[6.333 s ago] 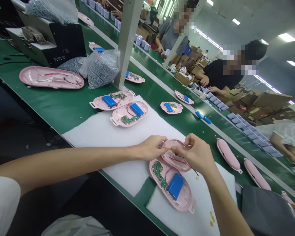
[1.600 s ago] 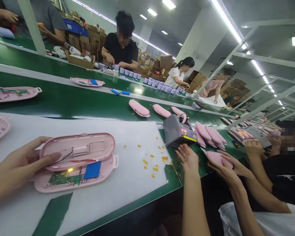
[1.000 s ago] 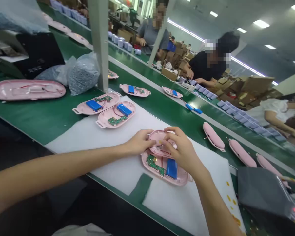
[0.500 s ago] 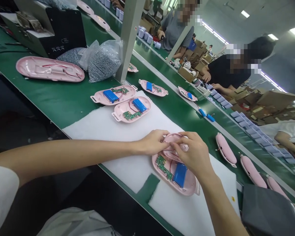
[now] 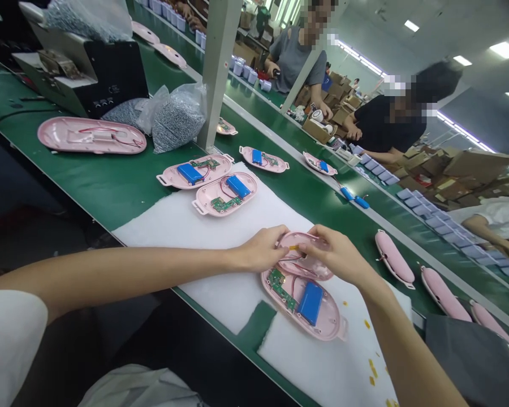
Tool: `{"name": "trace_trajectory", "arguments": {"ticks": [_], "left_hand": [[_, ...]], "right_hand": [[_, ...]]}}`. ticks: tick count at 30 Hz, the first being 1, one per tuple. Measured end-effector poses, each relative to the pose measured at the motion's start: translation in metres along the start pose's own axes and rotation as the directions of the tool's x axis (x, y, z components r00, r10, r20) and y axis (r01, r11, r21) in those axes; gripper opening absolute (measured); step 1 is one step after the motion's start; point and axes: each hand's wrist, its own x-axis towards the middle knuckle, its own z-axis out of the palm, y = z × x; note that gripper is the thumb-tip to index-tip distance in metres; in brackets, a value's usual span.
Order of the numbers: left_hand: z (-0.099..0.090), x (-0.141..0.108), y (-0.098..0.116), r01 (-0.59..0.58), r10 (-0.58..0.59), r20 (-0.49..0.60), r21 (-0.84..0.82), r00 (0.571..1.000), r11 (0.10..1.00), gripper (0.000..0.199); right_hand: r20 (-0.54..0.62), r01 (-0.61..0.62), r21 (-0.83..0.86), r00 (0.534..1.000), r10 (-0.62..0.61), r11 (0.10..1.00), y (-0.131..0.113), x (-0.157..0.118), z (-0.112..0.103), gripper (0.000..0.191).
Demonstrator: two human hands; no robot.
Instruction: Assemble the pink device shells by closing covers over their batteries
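Two halves of a pink plastic shell lie on a white foam sheet [image 5: 182, 237], one overlapping the other. The upper half [image 5: 307, 271] carries thin red wires, and my left hand [image 5: 258, 250] grips its left rim. My right hand [image 5: 335, 254] pinches a small amber tape strip [image 5: 294, 247] over that half. The lower half [image 5: 322, 323] holds a green circuit board [image 5: 282, 289] and a blue battery pack [image 5: 310, 303], with its near end partly under the upper half.
Several other pink shells and battery packs lie on the green conveyor belt [image 5: 110, 186] ahead. A bag of grey granules [image 5: 178, 118], a black machine [image 5: 114, 85] and a white post [image 5: 216, 73] stand beyond. A grey tape dispenser [image 5: 466, 362] sits at the lower right, and co-workers work across the belt.
My hands have moved slightly apart over the upper shell half, and the amber strip now shows between my right fingers. The view has shifted slightly.
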Motion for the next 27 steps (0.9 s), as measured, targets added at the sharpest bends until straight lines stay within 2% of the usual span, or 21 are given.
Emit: {"name": "trace_trajectory", "arguments": {"ticks": [1, 3, 7, 11, 13, 15, 17, 18, 20, 21, 22, 23, 24, 25, 27], "left_hand": [[0.000, 0.001, 0.000, 0.010, -0.010, -0.007, 0.016, 1.000, 1.000, 0.010], [-0.001, 0.002, 0.001, 0.024, -0.024, 0.008, 0.005, 1.000, 1.000, 0.014], [-0.006, 0.006, 0.005, -0.007, 0.013, 0.141, -0.040, 0.990, 0.999, 0.024], [-0.013, 0.000, 0.014, -0.183, 0.152, 0.255, 0.104, 0.955, 0.978, 0.019], [-0.017, -0.005, 0.019, -0.273, 0.193, 0.403, 0.151, 0.895, 0.950, 0.010], [-0.019, -0.010, 0.023, -0.369, 0.209, 0.572, 0.177, 0.793, 0.912, 0.020], [-0.021, -0.010, 0.028, -0.467, 0.206, 0.691, 0.211, 0.692, 0.859, 0.033], [-0.024, -0.008, 0.032, -0.511, 0.201, 0.728, 0.232, 0.656, 0.827, 0.037], [-0.032, 0.003, 0.041, -0.566, 0.153, 0.774, 0.298, 0.615, 0.769, 0.042], [-0.039, 0.013, 0.047, -0.577, 0.099, 0.797, 0.339, 0.595, 0.744, 0.046], [-0.046, 0.025, 0.052, -0.575, 0.032, 0.814, 0.381, 0.580, 0.724, 0.051], [-0.054, 0.041, 0.057, -0.560, -0.037, 0.814, 0.431, 0.580, 0.708, 0.057], [-0.063, 0.061, 0.061, -0.525, -0.102, 0.782, 0.503, 0.615, 0.686, 0.060], [-0.071, 0.083, 0.062, -0.471, -0.150, 0.712, 0.591, 0.686, 0.655, 0.060], [-0.084, 0.133, 0.057, -0.307, -0.167, 0.471, 0.766, 0.866, 0.565, 0.053]], "right_hand": [[0.065, 0.003, 0.060, 0.998, -0.006, 0.998, 0.000, 0.001, -0.002, 0.035], [0.118, -0.015, 0.122, 0.993, 0.000, 0.992, -0.003, 0.001, -0.005, 0.034], [-0.001, 0.063, 0.026, 0.998, -0.063, 0.998, -0.014, -0.006, -0.003, 0.026], [-0.126, 0.139, 0.000, 0.982, -0.138, 0.990, -0.016, -0.043, 0.004, 0.024], [-0.204, 0.216, -0.062, 0.953, -0.224, 0.974, -0.013, -0.070, 0.012, 0.027], [-0.270, 0.264, -0.151, 0.916, -0.297, 0.952, -0.009, -0.093, 0.022, 0.027], [-0.263, 0.235, -0.237, 0.918, -0.295, 0.943, -0.006, -0.104, 0.035, 0.029], [-0.217, 0.203, -0.264, 0.940, -0.263, 0.943, -0.005, -0.105, 0.041, 0.048], [-0.090, 0.127, -0.271, 0.984, -0.156, 0.954, 0.000, -0.099, 0.054, 0.094], [-0.032, 0.103, -0.254, 0.993, -0.114, 0.962, 0.003, -0.095, 0.059, 0.106], [0.002, 0.090, -0.233, 0.996, -0.092, 0.968, 0.006, -0.092, 0.065, 0.108], [0.010, 0.089, -0.214, 0.996, -0.089, 0.973, 0.010, -0.090, 0.071, 0.105], [-0.009, 0.095, -0.201, 0.995, -0.098, 0.975, 0.015, -0.088, 0.075, 0.100], [-0.051, 0.098, -0.194, 0.993, -0.110, 0.976, 0.021, -0.087, 0.079, 0.097], [-0.158, 0.070, -0.179, 0.983, -0.099, 0.981, 0.036, -0.079, 0.077, 0.095]]}}
